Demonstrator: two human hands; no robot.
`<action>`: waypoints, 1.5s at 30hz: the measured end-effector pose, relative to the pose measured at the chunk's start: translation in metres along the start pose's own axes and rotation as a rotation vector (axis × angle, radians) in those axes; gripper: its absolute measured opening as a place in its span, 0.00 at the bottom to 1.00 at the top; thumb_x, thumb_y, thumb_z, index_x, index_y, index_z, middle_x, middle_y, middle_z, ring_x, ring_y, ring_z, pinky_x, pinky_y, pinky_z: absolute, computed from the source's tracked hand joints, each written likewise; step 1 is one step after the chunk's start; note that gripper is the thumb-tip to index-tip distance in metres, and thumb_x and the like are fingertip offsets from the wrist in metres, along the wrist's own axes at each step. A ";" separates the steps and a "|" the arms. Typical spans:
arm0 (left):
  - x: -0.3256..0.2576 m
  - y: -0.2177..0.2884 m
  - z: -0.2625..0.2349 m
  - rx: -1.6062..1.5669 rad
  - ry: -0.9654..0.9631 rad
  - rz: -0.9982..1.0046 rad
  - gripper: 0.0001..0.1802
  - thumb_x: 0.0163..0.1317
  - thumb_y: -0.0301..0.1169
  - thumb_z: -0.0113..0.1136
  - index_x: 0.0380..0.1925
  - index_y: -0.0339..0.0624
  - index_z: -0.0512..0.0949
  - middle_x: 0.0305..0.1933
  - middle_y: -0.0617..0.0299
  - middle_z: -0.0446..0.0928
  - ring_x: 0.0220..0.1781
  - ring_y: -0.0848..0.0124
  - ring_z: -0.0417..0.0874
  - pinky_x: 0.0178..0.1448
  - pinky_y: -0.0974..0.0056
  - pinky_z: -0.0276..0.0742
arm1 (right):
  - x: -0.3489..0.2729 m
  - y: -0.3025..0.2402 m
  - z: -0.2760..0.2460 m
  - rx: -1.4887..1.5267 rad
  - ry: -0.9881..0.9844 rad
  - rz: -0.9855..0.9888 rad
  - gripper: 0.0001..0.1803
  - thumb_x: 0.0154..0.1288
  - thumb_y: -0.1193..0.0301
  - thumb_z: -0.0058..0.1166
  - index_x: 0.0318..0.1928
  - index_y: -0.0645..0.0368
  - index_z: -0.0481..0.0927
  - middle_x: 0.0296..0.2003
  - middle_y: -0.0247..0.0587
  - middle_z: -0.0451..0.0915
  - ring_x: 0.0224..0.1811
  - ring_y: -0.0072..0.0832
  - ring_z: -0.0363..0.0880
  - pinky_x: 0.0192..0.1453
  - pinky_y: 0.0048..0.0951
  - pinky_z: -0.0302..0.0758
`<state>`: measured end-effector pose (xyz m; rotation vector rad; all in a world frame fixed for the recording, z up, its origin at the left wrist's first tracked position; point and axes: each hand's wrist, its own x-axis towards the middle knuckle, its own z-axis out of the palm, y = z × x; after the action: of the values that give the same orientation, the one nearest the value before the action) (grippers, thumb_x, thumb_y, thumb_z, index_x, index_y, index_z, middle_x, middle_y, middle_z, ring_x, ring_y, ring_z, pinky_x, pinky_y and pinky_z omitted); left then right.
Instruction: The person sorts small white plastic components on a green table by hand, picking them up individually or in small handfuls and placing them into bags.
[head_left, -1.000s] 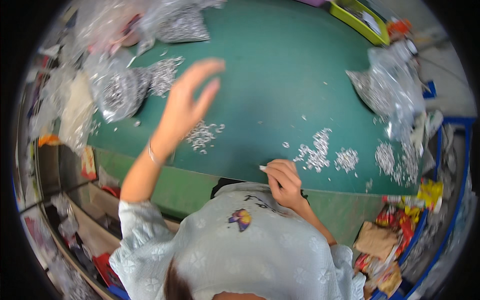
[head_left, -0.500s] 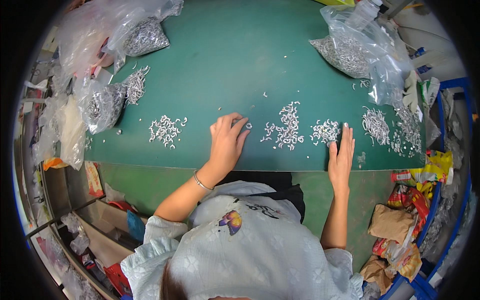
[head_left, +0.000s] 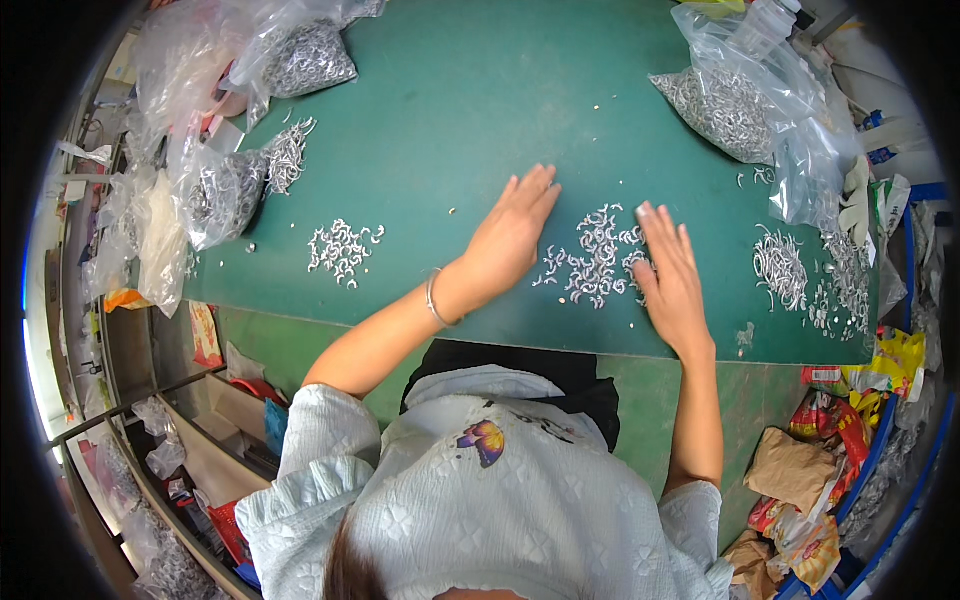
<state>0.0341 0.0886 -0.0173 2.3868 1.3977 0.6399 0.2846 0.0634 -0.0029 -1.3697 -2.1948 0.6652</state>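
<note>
Small silvery curved metal pieces (head_left: 590,262) lie in a loose heap on the green tabletop (head_left: 480,110), between my two hands. My left hand (head_left: 512,232) is stretched out palm down to the left of this heap, a little apart from it. On the other side my right hand (head_left: 670,280) lies with fingers extended along the heap's right edge, and pieces touch or sit close beside its thumb. Neither hand shows anything gripped, though the palms are hidden. A smaller pile of the same pieces (head_left: 343,252) rests further left.
Another pile (head_left: 780,270) sits to the right, with more loose pieces (head_left: 848,285) beyond it. Clear bags of metal pieces stand at the far right (head_left: 720,110), far left (head_left: 310,60) and left (head_left: 228,195). Crumpled packaging (head_left: 795,465) fills the lower right.
My right hand has moved left, and the small pile beside it has joined the middle heap. My left hand has gone from a pinch near a small piece to stretched fingers, further right.
</note>
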 end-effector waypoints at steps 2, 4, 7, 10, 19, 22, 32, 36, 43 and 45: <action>-0.013 0.010 0.003 -0.127 -0.048 0.068 0.35 0.46 0.08 0.45 0.60 0.31 0.67 0.69 0.42 0.61 0.72 0.48 0.59 0.76 0.50 0.55 | -0.003 -0.006 0.000 0.028 -0.089 -0.036 0.26 0.70 0.66 0.45 0.66 0.62 0.65 0.68 0.45 0.63 0.74 0.42 0.55 0.76 0.45 0.47; -0.028 0.027 0.002 -0.261 -0.104 0.085 0.38 0.43 0.07 0.45 0.61 0.31 0.65 0.69 0.41 0.60 0.73 0.47 0.59 0.76 0.49 0.54 | -0.011 -0.011 -0.001 0.108 -0.163 -0.062 0.26 0.70 0.64 0.44 0.65 0.63 0.66 0.68 0.46 0.64 0.74 0.43 0.55 0.76 0.45 0.48; -0.038 0.041 -0.003 -0.419 -0.130 0.031 0.36 0.51 0.10 0.47 0.64 0.32 0.61 0.71 0.41 0.57 0.74 0.47 0.56 0.76 0.47 0.53 | -0.011 -0.001 -0.011 0.303 -0.095 -0.041 0.24 0.71 0.66 0.41 0.64 0.62 0.68 0.67 0.45 0.65 0.73 0.43 0.56 0.76 0.45 0.49; -0.032 0.049 0.004 -0.285 -0.011 -0.105 0.31 0.60 0.13 0.46 0.66 0.35 0.60 0.73 0.44 0.54 0.75 0.47 0.54 0.76 0.46 0.49 | 0.001 0.008 -0.012 0.206 -0.009 -0.075 0.25 0.71 0.67 0.39 0.65 0.61 0.67 0.67 0.45 0.66 0.73 0.44 0.56 0.76 0.45 0.48; -0.042 0.066 -0.005 -0.484 0.109 -0.014 0.23 0.64 0.22 0.52 0.61 0.34 0.67 0.65 0.42 0.67 0.69 0.51 0.66 0.71 0.49 0.60 | -0.013 0.009 -0.019 0.391 -0.143 -0.051 0.29 0.74 0.55 0.37 0.66 0.61 0.66 0.63 0.48 0.70 0.71 0.43 0.61 0.76 0.46 0.50; -0.075 0.077 -0.012 -1.151 -0.360 -0.142 0.18 0.68 0.23 0.50 0.58 0.34 0.72 0.55 0.48 0.77 0.62 0.59 0.74 0.66 0.55 0.68 | -0.035 0.012 -0.025 0.345 -0.057 0.025 0.32 0.74 0.50 0.33 0.67 0.61 0.64 0.64 0.47 0.69 0.71 0.44 0.60 0.76 0.46 0.50; -0.074 0.073 0.102 -2.680 -0.920 -0.919 0.39 0.72 0.52 0.34 0.68 0.27 0.53 0.73 0.36 0.51 0.75 0.51 0.55 0.76 0.51 0.54 | -0.039 -0.011 -0.011 0.053 -0.067 -0.026 0.30 0.65 0.70 0.51 0.67 0.61 0.64 0.66 0.45 0.66 0.72 0.43 0.58 0.75 0.47 0.53; -0.073 0.082 0.106 -2.912 -0.889 -0.734 0.36 0.70 0.52 0.38 0.68 0.36 0.58 0.73 0.42 0.55 0.76 0.52 0.53 0.77 0.50 0.48 | -0.053 -0.021 -0.008 -0.034 -0.153 -0.053 0.31 0.59 0.73 0.55 0.65 0.62 0.65 0.68 0.46 0.63 0.72 0.45 0.57 0.74 0.47 0.55; -0.085 0.084 0.123 -3.145 -0.627 -0.659 0.33 0.69 0.53 0.39 0.67 0.46 0.62 0.72 0.42 0.54 0.74 0.51 0.56 0.78 0.49 0.46 | -0.079 -0.039 0.000 0.006 -0.201 -0.090 0.34 0.50 0.74 0.60 0.61 0.66 0.69 0.67 0.49 0.64 0.72 0.45 0.59 0.73 0.48 0.57; -0.087 0.086 0.127 -3.226 -0.555 -0.509 0.33 0.69 0.53 0.39 0.67 0.45 0.62 0.72 0.41 0.54 0.74 0.50 0.56 0.78 0.49 0.48 | -0.088 -0.046 0.004 0.053 -0.193 -0.111 0.33 0.49 0.73 0.62 0.59 0.66 0.72 0.65 0.48 0.66 0.71 0.45 0.61 0.72 0.49 0.59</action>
<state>0.1264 -0.0329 -0.1047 -0.5248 -0.3213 0.6012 0.2852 -0.0347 0.0108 -1.1914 -2.3649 0.8382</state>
